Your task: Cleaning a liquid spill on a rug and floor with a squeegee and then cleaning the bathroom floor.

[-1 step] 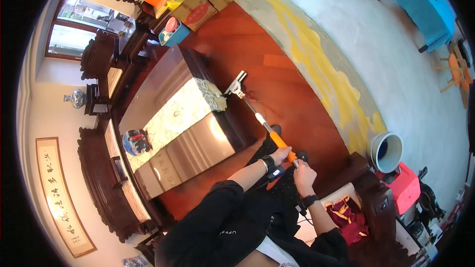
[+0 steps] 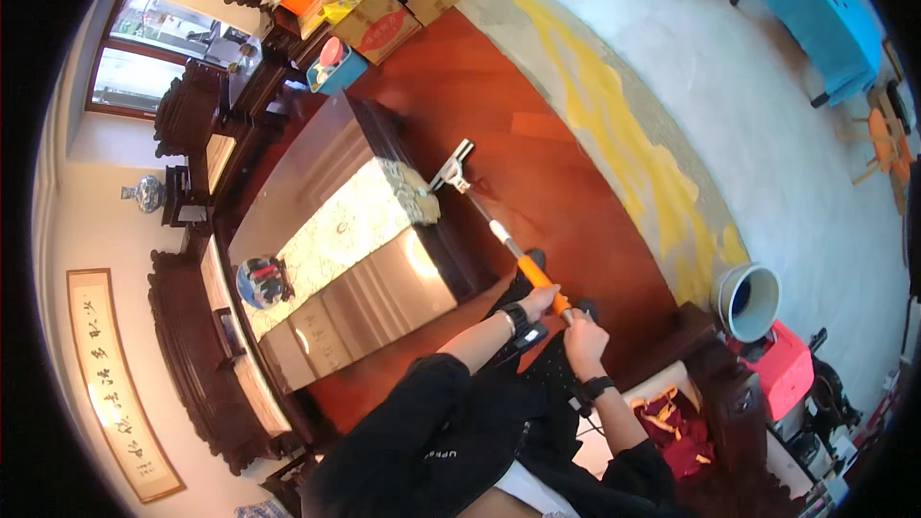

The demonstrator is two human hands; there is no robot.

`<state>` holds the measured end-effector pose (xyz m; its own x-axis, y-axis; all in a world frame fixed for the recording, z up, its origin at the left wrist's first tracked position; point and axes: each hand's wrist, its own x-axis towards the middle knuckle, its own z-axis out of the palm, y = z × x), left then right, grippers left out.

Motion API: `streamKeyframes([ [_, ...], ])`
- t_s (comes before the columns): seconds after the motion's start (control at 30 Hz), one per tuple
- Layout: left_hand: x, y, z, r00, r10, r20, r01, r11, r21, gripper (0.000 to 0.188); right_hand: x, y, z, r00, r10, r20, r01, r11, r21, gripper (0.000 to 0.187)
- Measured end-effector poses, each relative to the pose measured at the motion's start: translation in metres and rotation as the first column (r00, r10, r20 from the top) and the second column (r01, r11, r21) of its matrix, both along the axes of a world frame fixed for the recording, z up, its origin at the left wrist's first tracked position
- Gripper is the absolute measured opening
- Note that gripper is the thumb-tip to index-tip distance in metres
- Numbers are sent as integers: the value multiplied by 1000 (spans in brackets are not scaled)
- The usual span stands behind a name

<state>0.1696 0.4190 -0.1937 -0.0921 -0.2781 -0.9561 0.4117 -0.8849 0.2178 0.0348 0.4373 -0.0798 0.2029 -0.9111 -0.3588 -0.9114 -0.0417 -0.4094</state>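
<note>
A long-handled squeegee (image 2: pixel 501 233) slants away from me, with an orange grip, a white collar and a pale crossbar head. The head is over the red-brown wooden floor (image 2: pixel 566 182), close by the table's right end; I cannot tell whether it touches the floor. My left hand (image 2: pixel 540 304) is closed around the orange grip. Just behind it, my right hand (image 2: pixel 584 343) wraps the butt end of the handle. To the left stands a dark polished table (image 2: pixel 369 302) with a cream patterned runner (image 2: pixel 336 230) draped over its end.
On the table is a round ornament (image 2: pixel 261 282). Carved dark seats (image 2: pixel 197 355) line the left wall. Boxes (image 2: pixel 376 31) and a blue tub (image 2: pixel 338 70) sit at the back. A pale bucket (image 2: pixel 748 303) and a red container (image 2: pixel 782 369) stand right; a blue-covered table (image 2: pixel 815 29) is far right.
</note>
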Motion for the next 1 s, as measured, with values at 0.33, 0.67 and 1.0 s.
streamKeyframes([
  [0.33, 155, -97, 14, 988, 140, 56, -117, 946, -304, 18, 175, -127, -66, 990, 25, 138, -33, 998, 55, 18],
  [0.67, 171, -50, 46, 1000, 29, -6, -29, 999, -22, 39, 80, -96, -42, 994, 83, 68, -94, 977, 189, 21],
  [1.0, 38, -2, 38, 947, -278, -162, 294, 952, 85, 35, -107, 59, 57, 991, -101, -93, 130, 906, 402, 27],
])
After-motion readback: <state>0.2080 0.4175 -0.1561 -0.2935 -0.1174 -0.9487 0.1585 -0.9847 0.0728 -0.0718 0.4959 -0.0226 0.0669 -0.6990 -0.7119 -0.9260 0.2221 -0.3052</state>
